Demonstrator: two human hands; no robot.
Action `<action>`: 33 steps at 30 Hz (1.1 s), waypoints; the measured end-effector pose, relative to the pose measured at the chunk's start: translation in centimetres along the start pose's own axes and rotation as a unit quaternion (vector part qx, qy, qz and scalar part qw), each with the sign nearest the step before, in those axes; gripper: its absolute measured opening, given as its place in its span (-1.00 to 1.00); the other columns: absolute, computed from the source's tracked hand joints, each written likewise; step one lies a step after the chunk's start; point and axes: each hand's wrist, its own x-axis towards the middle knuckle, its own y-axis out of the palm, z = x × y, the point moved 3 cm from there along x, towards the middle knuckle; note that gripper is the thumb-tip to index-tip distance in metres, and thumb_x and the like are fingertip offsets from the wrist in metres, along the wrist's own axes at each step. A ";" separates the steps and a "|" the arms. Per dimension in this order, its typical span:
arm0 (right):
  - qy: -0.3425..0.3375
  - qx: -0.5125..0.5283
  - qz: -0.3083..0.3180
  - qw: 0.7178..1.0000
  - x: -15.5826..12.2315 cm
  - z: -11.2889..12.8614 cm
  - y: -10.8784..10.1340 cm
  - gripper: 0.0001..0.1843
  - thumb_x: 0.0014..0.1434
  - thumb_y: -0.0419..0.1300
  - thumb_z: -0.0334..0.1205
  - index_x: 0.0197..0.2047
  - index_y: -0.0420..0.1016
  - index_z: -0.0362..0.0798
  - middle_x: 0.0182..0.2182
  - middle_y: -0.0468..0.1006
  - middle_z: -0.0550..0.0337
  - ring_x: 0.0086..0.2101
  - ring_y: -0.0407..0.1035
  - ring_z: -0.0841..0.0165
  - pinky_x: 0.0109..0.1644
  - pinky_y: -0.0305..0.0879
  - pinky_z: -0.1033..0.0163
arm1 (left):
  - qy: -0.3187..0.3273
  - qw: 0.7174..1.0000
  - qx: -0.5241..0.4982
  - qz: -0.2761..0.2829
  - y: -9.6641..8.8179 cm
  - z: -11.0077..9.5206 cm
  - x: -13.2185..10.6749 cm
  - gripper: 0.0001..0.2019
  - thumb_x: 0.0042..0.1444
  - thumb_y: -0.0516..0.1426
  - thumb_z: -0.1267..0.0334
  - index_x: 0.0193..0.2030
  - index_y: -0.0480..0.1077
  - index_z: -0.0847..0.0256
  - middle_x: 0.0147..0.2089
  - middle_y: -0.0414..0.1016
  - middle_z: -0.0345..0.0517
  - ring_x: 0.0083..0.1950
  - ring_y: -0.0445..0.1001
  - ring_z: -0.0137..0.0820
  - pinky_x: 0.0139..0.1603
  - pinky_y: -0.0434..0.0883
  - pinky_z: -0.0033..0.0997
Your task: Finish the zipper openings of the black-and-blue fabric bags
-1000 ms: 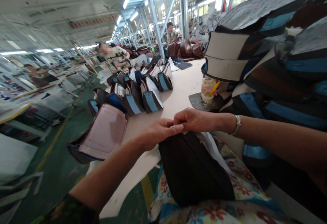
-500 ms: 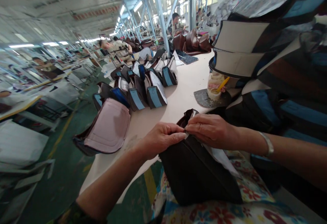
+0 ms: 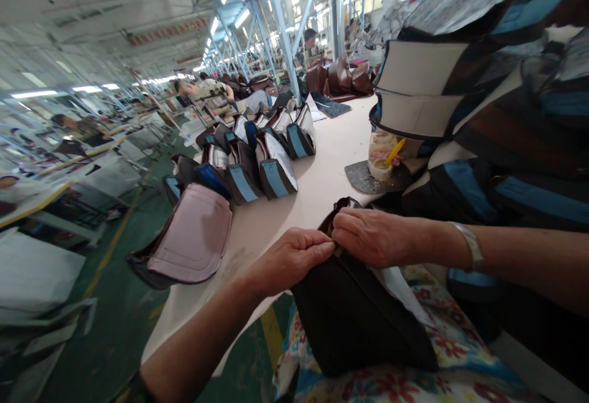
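A dark bag [image 3: 363,317] lies tilted across my lap on floral cloth [image 3: 396,381], its upper edge at the table's near side. My left hand [image 3: 294,259] pinches that edge between thumb and forefinger. Right beside it, my right hand [image 3: 368,237] is closed on the same edge, its fingers curled inward and partly hidden. The fingertips of both hands almost meet. White lining [image 3: 400,286] shows along the bag's right side, below my right wrist.
On the white table [image 3: 317,173] stand several small bags with blue panels [image 3: 278,177]. A pink flap bag [image 3: 196,231] lies at the left edge. A glue pot [image 3: 383,154] with a yellow-handled tool sits on a dark plate [image 3: 363,176]. Bags are piled high [image 3: 426,72] at right.
My right hand has curled its fingers tighter and rolled over at the bag's edge. The left hand keeps its pinch. The whole view has shifted slightly.
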 end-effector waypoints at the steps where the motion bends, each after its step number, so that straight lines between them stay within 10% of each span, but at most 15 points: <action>1: -0.004 0.000 0.001 1.000 0.1 -0.4 -0.5 -0.77 0.28 -0.03 -0.45 -0.38 0.36 -0.16 -0.44 0.32 0.07 -0.41 0.16 0.31 -0.34 0.14 0.22 | 0.004 1.000 0.008 0.006 0.1 -0.2 0.0 -0.60 0.29 0.02 -0.02 -0.42 0.28 0.27 -0.48 0.04 -0.31 -0.45 0.03 -0.52 -0.46 -0.01 -0.45; 10: 0.069 0.233 -0.107 0.964 -1.5 -1.5 -1.1 -0.84 0.35 0.07 -0.33 -0.07 0.43 -0.15 -0.20 0.48 0.01 -0.19 0.39 0.37 -0.11 0.35 0.30 | 0.024 0.999 -0.015 -0.019 -0.1 -0.1 -0.3 -0.65 0.30 0.01 0.03 -0.22 0.45 0.27 -0.35 0.28 -0.23 -0.32 0.20 -0.46 -0.32 0.15 -0.46; 16: 0.035 0.162 -0.148 0.975 -1.5 -0.3 0.6 -0.84 0.31 0.04 -0.40 -0.16 0.45 -0.16 -0.21 0.53 -0.01 -0.20 0.42 0.35 -0.11 0.41 0.26 | -0.003 1.000 0.023 -0.012 0.2 0.0 -0.2 -0.73 0.24 0.09 0.06 -0.21 0.41 0.27 -0.41 0.15 -0.31 -0.38 0.12 -0.51 -0.39 0.08 -0.47; 33: -0.128 0.034 0.038 0.990 1.2 -1.6 -1.7 -0.85 0.21 0.08 -0.42 -0.39 0.38 -0.15 -0.45 0.34 0.10 -0.44 0.15 0.33 -0.37 0.08 0.21 | 0.020 0.997 -0.068 0.025 0.7 0.0 0.4 -0.72 0.16 0.17 0.07 -0.26 0.39 0.29 -0.40 0.21 -0.26 -0.41 0.11 -0.51 -0.43 0.10 -0.49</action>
